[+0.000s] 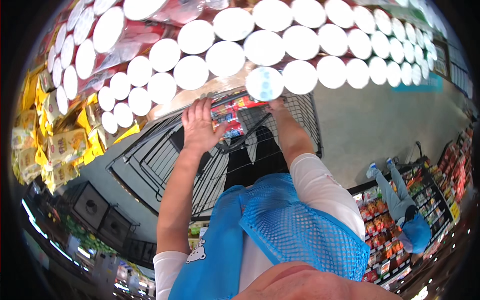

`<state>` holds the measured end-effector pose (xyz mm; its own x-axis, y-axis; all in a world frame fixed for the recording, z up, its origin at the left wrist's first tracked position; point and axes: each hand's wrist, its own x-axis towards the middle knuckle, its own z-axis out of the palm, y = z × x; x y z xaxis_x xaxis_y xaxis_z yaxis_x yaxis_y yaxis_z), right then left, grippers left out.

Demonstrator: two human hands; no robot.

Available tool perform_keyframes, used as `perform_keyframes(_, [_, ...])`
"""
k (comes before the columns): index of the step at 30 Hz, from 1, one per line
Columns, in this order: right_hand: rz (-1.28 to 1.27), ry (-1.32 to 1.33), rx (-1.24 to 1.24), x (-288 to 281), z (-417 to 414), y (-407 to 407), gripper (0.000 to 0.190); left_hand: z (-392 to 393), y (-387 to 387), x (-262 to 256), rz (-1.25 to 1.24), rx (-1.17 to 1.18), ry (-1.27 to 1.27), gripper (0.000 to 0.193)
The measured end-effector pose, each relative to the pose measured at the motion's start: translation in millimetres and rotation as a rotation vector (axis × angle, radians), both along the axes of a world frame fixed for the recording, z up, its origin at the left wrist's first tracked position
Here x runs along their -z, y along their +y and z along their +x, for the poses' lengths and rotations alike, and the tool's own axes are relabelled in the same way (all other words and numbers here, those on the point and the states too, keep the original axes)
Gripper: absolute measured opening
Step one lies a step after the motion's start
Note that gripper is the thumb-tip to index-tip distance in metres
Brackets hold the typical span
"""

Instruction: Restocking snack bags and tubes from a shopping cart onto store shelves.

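My left hand (198, 127) is spread flat, back up, fingers against the edge of a display of containers with round white lids (225, 58). Its thumb is beside red printed packages (228, 119). My right hand (276, 105) reaches to the right end of those packages, just below the nearest white lid. Its fingers are partly hidden, so whether it grips a package cannot be told. Under both arms stands a black wire shopping cart (150, 163), with the packages at its upper part. The lids are overexposed, and one shows faint blue marks.
Yellow snack bags (67, 144) hang at the left. Black crates (90, 204) stand lower left. At the right, a person in a blue vest (416, 232) is beside stocked shelves (386, 225). Grey floor (348, 123) shows right of the cart.
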<state>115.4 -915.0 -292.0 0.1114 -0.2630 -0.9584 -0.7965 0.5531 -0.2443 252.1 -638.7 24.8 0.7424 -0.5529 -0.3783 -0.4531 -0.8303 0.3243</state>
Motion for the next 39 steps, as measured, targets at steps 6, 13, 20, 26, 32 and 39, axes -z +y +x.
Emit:
perform_keyframes(6, [0.005,-0.067,0.235,-25,14,51,0.058,-5,29,-5,0.04,-0.062,0.017,0.091])
perform_keyframes(13, [-0.109,-0.185,-0.027,-108,-4,50,0.087,-3,23,-11,0.116,-0.073,0.085,0.096])
perform_keyframes(20, [-0.68,-0.335,-0.686,-217,-43,44,0.079,-6,35,-2,0.022,-0.112,0.096,0.089])
perform_keyframes(26, [-0.901,-0.739,-0.884,-362,-45,60,0.08,-35,43,-15,-0.597,-0.411,-0.138,0.039])
perform_keyframes(32, [-1.09,-1.034,-0.957,-456,-36,92,0.077,-110,37,-108,-0.941,-0.784,-0.052,0.027])
perform_keyframes(39, [-1.227,-1.334,-0.896,-463,20,122,0.08,-94,33,-103,-1.227,-0.81,-0.072,0.044])
